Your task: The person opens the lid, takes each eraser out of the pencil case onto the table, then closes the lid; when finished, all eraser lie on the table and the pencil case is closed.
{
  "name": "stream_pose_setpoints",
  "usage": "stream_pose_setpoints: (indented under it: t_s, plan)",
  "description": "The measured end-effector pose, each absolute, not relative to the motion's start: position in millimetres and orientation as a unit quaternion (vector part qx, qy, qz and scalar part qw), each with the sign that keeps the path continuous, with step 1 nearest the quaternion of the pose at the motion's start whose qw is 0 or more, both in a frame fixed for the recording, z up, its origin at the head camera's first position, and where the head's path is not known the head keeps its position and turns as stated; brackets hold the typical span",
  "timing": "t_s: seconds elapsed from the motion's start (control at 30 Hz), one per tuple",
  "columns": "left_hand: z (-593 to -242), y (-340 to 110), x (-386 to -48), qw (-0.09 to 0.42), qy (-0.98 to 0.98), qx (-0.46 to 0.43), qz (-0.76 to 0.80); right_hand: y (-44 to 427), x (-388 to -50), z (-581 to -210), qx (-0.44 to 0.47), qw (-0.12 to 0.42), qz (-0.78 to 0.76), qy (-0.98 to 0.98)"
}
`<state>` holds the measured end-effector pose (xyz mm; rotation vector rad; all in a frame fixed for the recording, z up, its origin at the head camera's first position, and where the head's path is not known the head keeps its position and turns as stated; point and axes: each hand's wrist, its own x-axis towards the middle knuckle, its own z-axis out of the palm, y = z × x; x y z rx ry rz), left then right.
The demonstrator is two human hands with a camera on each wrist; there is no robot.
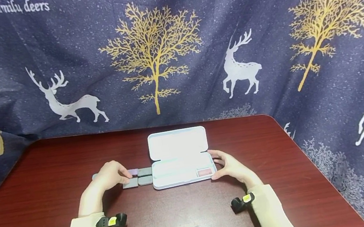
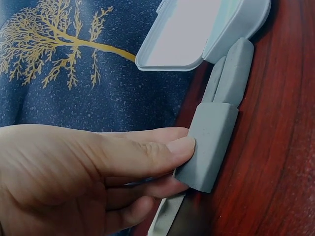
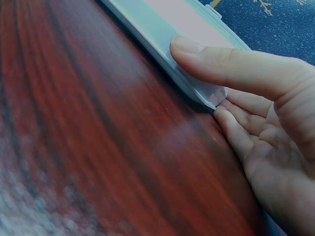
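Observation:
A pale blue pencil case lies with its lid raised at the back. My right hand holds its right end, thumb over the front rim and the other fingers at the side. Inside that end sits a small reddish piece. To the left of the case, my left hand pinches a flat grey block at its edge; its fingertips are partly hidden behind the block. A rounded grey block, a darker grey block and a purple block lie close by.
The dark red wooden table carries everything. Behind it hangs a blue cloth with deer and trees. A pale strip-like thing shows below the left fingers, and a bluish edge sticks out left of that hand.

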<state>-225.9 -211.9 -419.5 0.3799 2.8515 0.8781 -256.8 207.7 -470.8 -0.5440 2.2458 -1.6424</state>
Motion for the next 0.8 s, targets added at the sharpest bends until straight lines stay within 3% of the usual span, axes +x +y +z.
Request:
stream_pose_setpoints:
  t_s: [0.8]
  plan:
    - [-423.0, -210.9, -227.6, 0.052, 0.938, 0.131, 0.316, 208.0, -257.3, -471.2, -0.193, 0.151, -0.570, 0.784]
